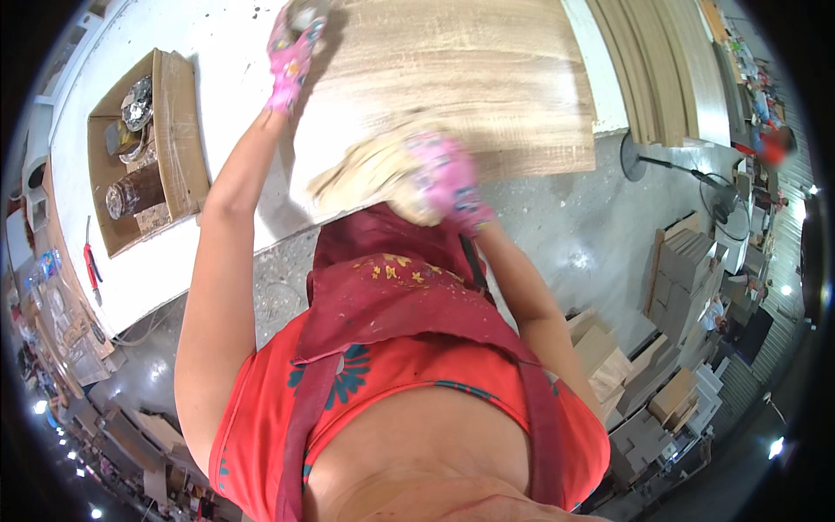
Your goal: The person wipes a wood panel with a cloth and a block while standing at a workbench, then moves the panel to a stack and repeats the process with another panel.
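A wood-grain board [470, 70] lies on a white worktable [235, 52]. My right hand [448, 181], in a pink patterned glove, is closed on a cream cloth [370, 174] at the board's near left corner. Motion blurs both the hand and the cloth. Farther off, my left hand [291, 65] wears a matching glove and reaches along the board's left edge. Its fingers are curled around a small greyish-white object [306, 16], cut off by the top of the picture, so its kind does not show.
On the table's left, a cardboard box [187, 130] holds a brown roll or jar [135, 191] and other items. Red-handled pliers or a similar tool [92, 264] lie near the table edge. Stacked boards [648, 70] stand at right, beside a standing fan [633, 157].
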Demonstrator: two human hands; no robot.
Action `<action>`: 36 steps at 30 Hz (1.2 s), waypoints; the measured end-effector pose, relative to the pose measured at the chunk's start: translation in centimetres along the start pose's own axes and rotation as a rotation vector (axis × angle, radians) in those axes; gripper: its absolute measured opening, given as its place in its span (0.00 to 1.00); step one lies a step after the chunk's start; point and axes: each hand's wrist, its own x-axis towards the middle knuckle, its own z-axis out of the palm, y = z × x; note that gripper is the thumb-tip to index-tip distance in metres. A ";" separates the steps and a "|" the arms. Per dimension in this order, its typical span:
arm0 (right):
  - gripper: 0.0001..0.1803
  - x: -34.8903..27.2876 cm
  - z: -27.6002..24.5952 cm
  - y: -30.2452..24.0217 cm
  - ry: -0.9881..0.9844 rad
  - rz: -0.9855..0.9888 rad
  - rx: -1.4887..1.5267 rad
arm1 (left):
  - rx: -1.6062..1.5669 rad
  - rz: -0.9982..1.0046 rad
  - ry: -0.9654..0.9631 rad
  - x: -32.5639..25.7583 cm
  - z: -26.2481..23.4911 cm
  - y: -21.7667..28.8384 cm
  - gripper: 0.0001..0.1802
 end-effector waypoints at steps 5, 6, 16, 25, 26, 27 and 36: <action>0.32 0.6 -16.3 11.7 0.325 0.755 -0.645 | 0.050 -0.212 0.238 -8.2 -7.8 4.0 0.30; 0.34 0.7 -18.5 13.1 0.340 0.886 -0.584 | -0.086 -0.291 0.178 -10.0 -8.2 5.8 0.31; 0.30 -6.5 -16.8 11.2 0.435 1.000 -0.381 | 0.001 -0.350 0.122 -13.6 -10.2 0.2 0.34; 0.16 -19.6 -15.7 14.4 0.569 0.958 0.905 | 0.076 -0.303 0.020 -11.6 -10.5 0.6 0.20; 0.16 -19.3 -15.3 14.3 0.669 0.964 0.982 | -0.026 -0.332 0.039 -11.7 -9.9 2.5 0.17; 0.15 -18.3 -14.1 13.4 0.754 0.959 1.068 | -0.083 -0.299 0.147 -12.1 -9.0 4.5 0.15; 0.13 -20.8 -20.5 7.7 0.864 0.786 0.601 | -0.130 -0.056 0.233 -6.0 -10.7 3.2 0.21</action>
